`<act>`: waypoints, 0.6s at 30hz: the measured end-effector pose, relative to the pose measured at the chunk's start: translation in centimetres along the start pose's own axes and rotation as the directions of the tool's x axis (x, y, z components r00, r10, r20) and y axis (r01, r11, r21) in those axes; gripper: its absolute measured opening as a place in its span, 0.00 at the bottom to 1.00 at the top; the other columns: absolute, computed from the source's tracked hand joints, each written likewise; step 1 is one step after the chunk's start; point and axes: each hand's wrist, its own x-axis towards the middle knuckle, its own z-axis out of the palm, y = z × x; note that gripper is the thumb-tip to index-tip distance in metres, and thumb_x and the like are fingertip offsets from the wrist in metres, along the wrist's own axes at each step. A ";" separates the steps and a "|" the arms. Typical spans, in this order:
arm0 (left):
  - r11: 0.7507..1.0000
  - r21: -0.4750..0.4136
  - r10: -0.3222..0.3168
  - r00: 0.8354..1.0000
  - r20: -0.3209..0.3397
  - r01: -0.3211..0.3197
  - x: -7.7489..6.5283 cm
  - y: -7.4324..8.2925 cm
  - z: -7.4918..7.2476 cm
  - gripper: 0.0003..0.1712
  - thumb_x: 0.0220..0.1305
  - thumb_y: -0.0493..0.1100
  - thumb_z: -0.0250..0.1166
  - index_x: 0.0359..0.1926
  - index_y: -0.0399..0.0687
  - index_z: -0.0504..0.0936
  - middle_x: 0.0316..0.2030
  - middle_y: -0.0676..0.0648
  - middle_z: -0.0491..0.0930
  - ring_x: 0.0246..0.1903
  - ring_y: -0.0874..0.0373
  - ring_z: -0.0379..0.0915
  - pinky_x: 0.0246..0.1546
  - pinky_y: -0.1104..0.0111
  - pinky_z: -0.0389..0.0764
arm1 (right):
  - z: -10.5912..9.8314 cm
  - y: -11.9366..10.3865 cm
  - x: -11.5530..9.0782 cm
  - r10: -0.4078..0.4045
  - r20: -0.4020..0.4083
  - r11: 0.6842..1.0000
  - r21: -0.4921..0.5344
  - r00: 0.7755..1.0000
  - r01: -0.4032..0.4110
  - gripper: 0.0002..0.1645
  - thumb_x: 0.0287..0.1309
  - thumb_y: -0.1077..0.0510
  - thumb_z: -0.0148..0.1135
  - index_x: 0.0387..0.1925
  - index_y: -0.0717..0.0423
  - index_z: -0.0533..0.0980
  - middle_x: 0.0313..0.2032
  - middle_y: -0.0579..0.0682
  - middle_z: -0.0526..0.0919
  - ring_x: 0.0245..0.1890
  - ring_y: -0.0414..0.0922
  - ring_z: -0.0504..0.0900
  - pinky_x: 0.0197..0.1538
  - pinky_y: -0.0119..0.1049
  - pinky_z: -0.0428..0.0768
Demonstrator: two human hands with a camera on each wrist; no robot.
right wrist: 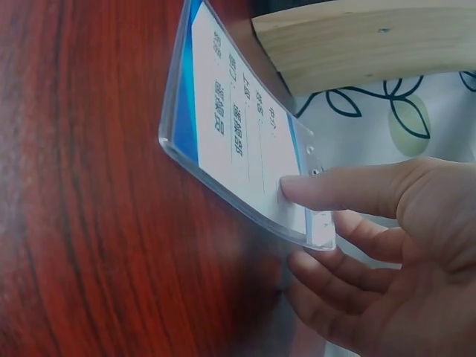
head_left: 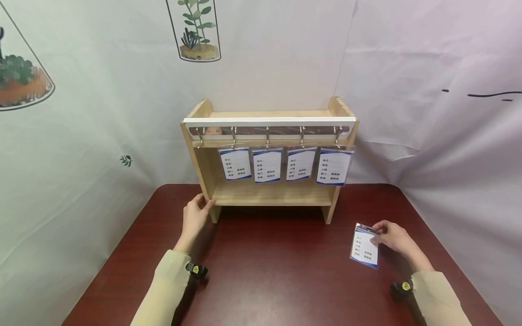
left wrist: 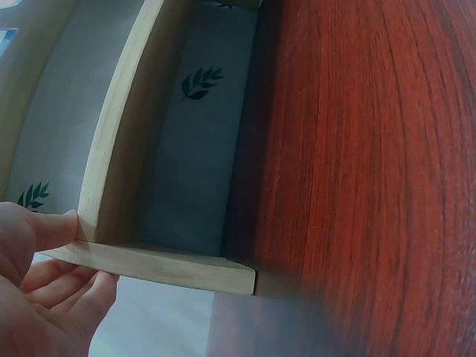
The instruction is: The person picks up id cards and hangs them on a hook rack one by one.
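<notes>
My left hand (head_left: 195, 216) grips the lower left side of a wooden shelf rack (head_left: 273, 195). In the left wrist view the thumb lies at the corner where shelf board (left wrist: 111, 134) and side panel (left wrist: 178, 268) meet, with fingers on the panel's outer side. Off to the right, my right hand (head_left: 392, 235) pinches an ID badge (head_left: 364, 246) in a clear plastic sleeve by its upper right edge. The right wrist view shows the thumb on the face of this badge (right wrist: 238, 119), fingers behind it. The badge is tilted above the tabletop.
Several similar badges (head_left: 267, 165) hang in a row from metal hooks (head_left: 302, 136) on the rack's white front rail (head_left: 269, 121). The leftmost hook (head_left: 200, 137) is bare. The rack stands on a dark red wooden table (head_left: 277, 271), before a printed white cloth backdrop (head_left: 277, 68).
</notes>
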 end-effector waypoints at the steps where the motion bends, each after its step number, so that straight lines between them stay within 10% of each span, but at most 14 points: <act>1: 1.000 -0.002 -0.001 1.000 0.000 0.001 0.0 0.0 0.0 0.23 0.69 0.48 0.67 0.57 0.36 0.81 0.45 0.36 0.86 0.45 0.44 0.84 0.45 0.51 0.83 | -0.1 -0.1 -0.1 -0.004 -0.004 1.000 0.003 1.000 0.004 0.23 0.46 0.61 0.74 0.43 0.68 0.77 0.34 0.54 0.81 0.34 0.48 0.76 0.37 0.41 0.72; 18: 1.000 -0.004 0.004 1.000 -0.017 -0.004 -0.1 0.0 0.0 0.22 0.69 0.48 0.67 0.55 0.37 0.82 0.44 0.37 0.86 0.44 0.45 0.84 0.41 0.52 0.85 | -0.9 -1.0 -1.2 -0.075 -0.091 0.996 0.030 0.993 0.078 0.21 0.53 0.61 0.71 0.45 0.67 0.75 0.35 0.57 0.84 0.33 0.46 0.79 0.35 0.40 0.73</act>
